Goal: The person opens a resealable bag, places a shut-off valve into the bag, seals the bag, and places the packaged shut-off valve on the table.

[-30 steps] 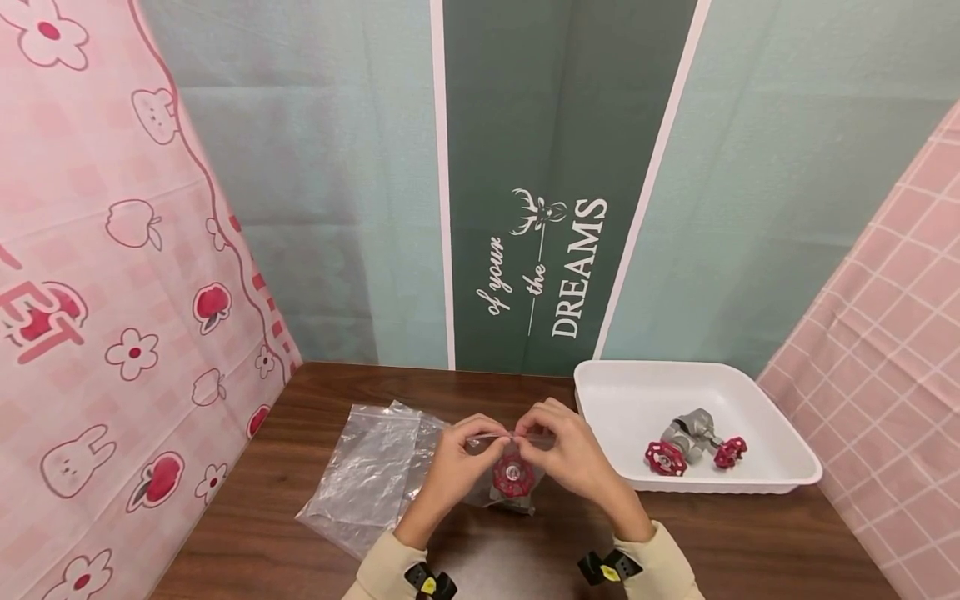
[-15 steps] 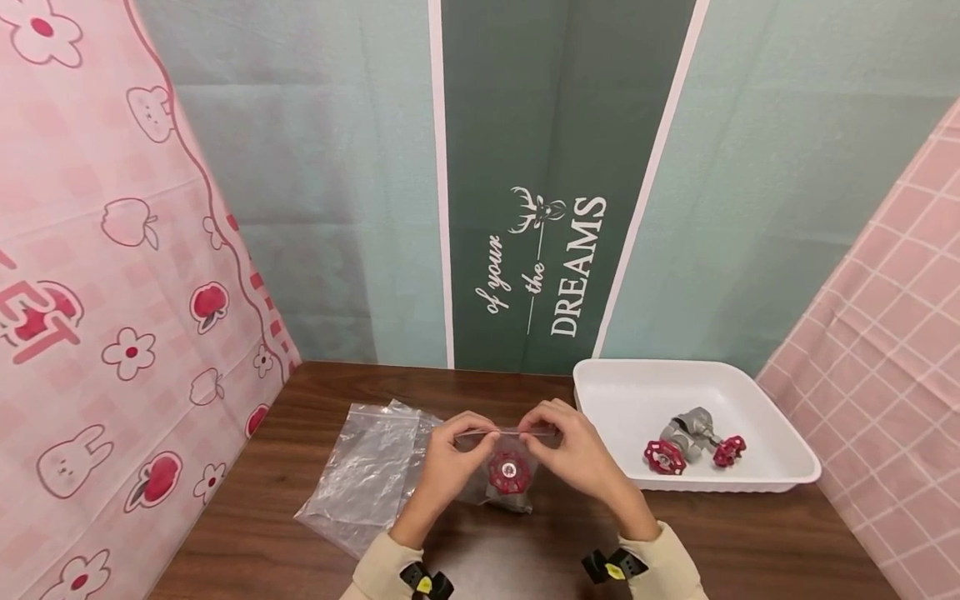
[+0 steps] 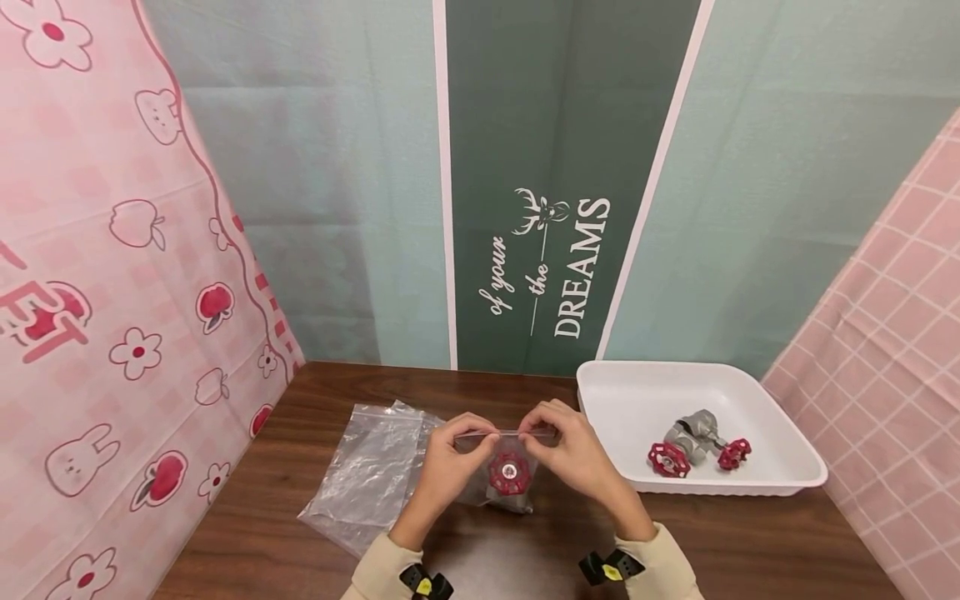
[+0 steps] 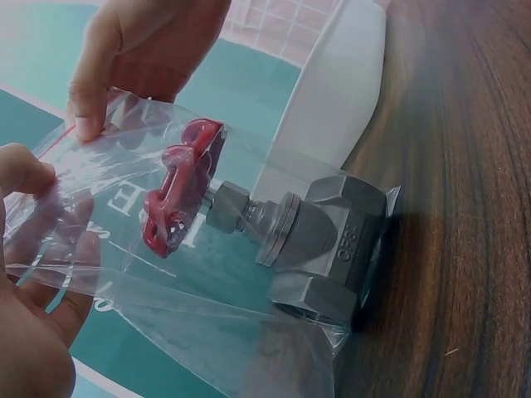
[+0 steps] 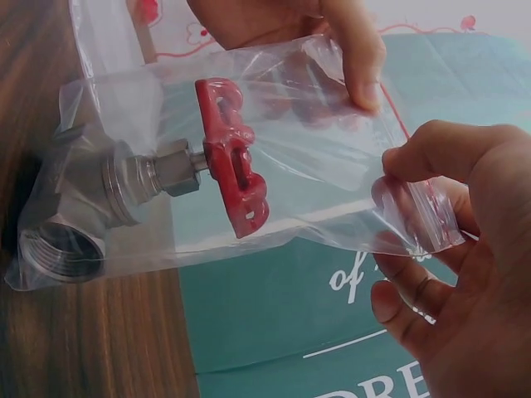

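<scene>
A metal gate valve (image 4: 319, 245) with a red handwheel (image 3: 510, 472) stands upright inside a clear zip bag (image 5: 307, 191), its base down at the tabletop. My left hand (image 3: 455, 462) pinches the bag's top edge between thumb and fingers on the left side. On the right side of that edge, my right hand (image 3: 567, 446) pinches the bag the same way. A short stretch of the zip strip (image 5: 427, 207) shows between the two thumbs. In both wrist views the handwheel sits a little below the fingers, seen through the plastic.
Flat clear zip bags (image 3: 367, 475) lie on the wooden table (image 3: 517, 558) to the left. A white tray (image 3: 780, 479) at the right holds more valves (image 3: 693, 437) with red handwheels. Fabric curtains (image 3: 360, 183) hang behind and at both sides.
My hands have moved apart along the bag's top edge; their fingertips met at the middle a second ago. Over the last half second they have hardly moved.
</scene>
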Tool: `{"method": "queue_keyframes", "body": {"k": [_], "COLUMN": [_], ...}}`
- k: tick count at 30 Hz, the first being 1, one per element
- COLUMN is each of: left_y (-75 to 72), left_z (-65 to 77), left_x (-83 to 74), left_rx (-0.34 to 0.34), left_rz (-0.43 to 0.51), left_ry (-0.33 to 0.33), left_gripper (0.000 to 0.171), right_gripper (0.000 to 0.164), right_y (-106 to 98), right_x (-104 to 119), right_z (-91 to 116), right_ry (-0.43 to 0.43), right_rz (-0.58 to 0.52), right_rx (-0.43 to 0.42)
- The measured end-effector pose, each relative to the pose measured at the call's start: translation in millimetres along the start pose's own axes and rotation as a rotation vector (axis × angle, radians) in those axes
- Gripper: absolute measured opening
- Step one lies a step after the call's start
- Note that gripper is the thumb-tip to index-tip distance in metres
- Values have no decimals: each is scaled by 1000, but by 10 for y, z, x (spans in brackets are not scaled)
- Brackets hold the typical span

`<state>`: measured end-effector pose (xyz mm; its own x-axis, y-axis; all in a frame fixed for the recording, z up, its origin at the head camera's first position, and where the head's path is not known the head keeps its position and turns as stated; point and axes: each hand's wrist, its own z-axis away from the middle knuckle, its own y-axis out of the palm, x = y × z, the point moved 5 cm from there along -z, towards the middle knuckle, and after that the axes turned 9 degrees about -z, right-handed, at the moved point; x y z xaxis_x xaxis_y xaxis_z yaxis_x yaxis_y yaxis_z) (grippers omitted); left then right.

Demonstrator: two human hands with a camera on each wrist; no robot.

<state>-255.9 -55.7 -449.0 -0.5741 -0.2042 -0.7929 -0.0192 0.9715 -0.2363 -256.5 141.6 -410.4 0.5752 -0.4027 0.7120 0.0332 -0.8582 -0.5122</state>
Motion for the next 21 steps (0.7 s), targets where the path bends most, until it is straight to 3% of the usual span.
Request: {"method": "queue_keyframes", "body": {"k": [8,21], "left_y": [-5,-17], "left_z": [-2,-1], "left_x": [-2,-2], "left_rx": [-5,-5], "left_rz": [-4,-13], "left_ry": [8,0], "left_gripper": [6,6], "right_gripper": [23,15], "right_y": [-9,-61], "right_x": [-6,-114], "right_z": [21,96], "right_ry": [-21,81], "right_rz": [23,-84], "right_rx": [-27,-23]}}
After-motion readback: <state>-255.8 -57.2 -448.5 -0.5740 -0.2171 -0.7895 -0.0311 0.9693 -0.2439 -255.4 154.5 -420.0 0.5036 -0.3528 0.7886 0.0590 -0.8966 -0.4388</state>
